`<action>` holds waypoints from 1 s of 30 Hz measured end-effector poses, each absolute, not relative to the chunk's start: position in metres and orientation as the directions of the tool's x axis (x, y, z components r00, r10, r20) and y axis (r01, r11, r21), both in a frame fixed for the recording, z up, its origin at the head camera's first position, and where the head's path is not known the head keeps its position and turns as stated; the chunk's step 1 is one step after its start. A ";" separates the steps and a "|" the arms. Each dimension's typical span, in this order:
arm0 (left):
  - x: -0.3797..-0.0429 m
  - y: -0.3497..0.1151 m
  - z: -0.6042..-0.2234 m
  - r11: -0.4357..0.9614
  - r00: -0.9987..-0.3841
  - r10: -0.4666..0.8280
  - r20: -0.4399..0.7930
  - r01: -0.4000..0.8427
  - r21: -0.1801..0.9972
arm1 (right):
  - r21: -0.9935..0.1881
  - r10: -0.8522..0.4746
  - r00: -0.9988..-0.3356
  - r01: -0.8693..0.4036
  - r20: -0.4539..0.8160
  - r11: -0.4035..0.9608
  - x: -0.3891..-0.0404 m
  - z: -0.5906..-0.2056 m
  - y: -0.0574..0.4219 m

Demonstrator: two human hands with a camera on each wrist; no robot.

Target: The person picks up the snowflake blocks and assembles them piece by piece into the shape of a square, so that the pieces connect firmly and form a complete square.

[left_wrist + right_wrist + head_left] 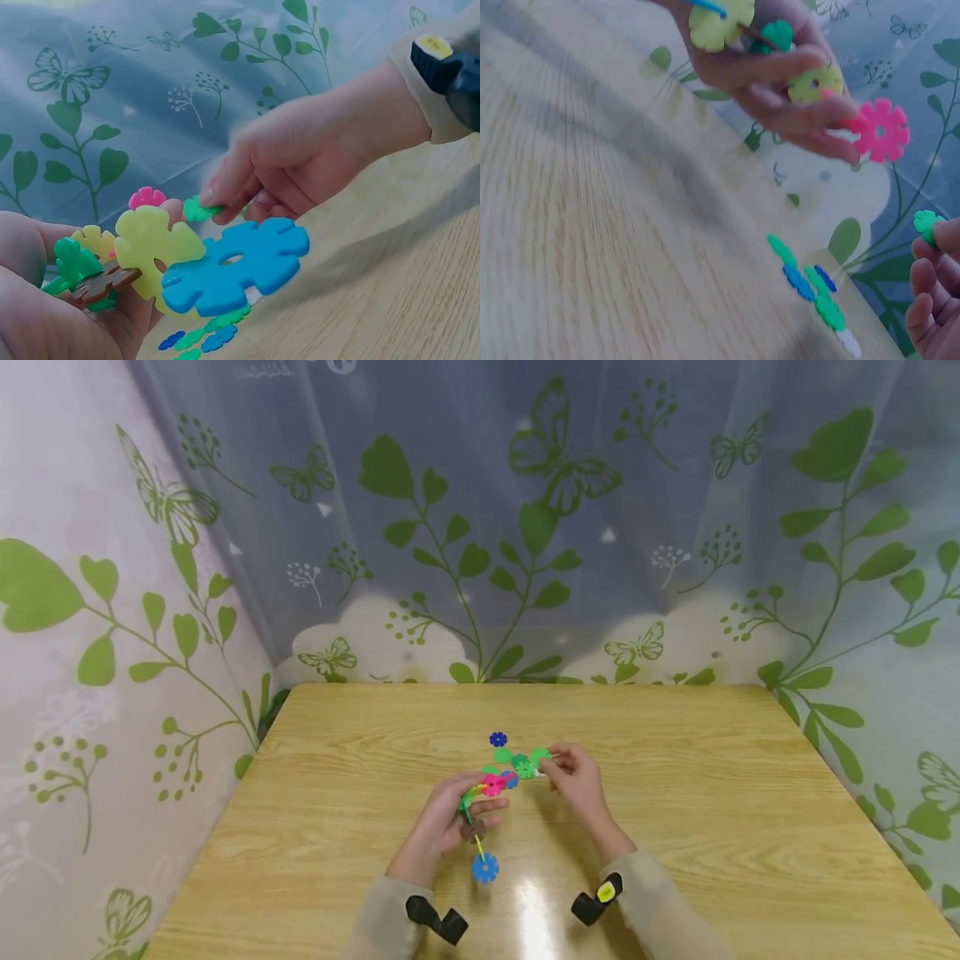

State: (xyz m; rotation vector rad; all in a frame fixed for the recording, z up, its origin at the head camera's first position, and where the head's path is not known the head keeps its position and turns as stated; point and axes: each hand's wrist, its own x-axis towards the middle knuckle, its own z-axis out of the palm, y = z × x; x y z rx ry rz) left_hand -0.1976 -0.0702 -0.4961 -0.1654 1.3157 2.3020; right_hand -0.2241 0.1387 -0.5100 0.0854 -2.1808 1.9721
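Observation:
My left hand (442, 818) holds a chain of slotted plastic flower discs, joined edge to edge. A pink disc (885, 131) forms one end of the chain. At the other end is a blue disc (277, 255) slotted into a yellow disc (146, 240), with a brown disc (112, 281) and green disc (75, 259) behind them. My right hand (581, 777) pinches a loose green disc (928, 220) between thumb and fingers. In the right wrist view, that disc is apart from the pink end.
Several loose discs lie together on the wooden table (712, 827) beyond my hands, among them a dark blue disc (498, 739), a blue disc (798, 282), green discs (829, 311) and a white disc (849, 343). A printed curtain (465, 568) hangs behind the table's far edge.

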 end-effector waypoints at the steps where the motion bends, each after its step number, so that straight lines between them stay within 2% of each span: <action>1: -0.198 -0.070 -0.496 -0.427 -0.878 0.344 -0.333 -0.462 0.777 | -0.980 0.085 -0.979 -0.176 0.183 0.089 -0.222 -0.508 0.137; 9: -0.198 -0.071 -0.494 -0.424 -0.876 0.336 -0.347 -0.469 0.775 | -0.991 0.041 -0.991 -0.130 0.130 0.005 -0.208 -0.499 0.123; 20: -0.197 -0.071 -0.494 -0.411 -0.883 0.322 -0.343 -0.456 0.790 | -0.996 0.056 -0.996 -0.070 0.067 -0.056 -0.203 -0.492 0.115; 30: -0.195 -0.066 -0.493 -0.414 -0.884 0.331 -0.331 -0.451 0.791 | -0.995 0.053 -0.994 -0.096 0.094 -0.023 -0.196 -0.488 0.107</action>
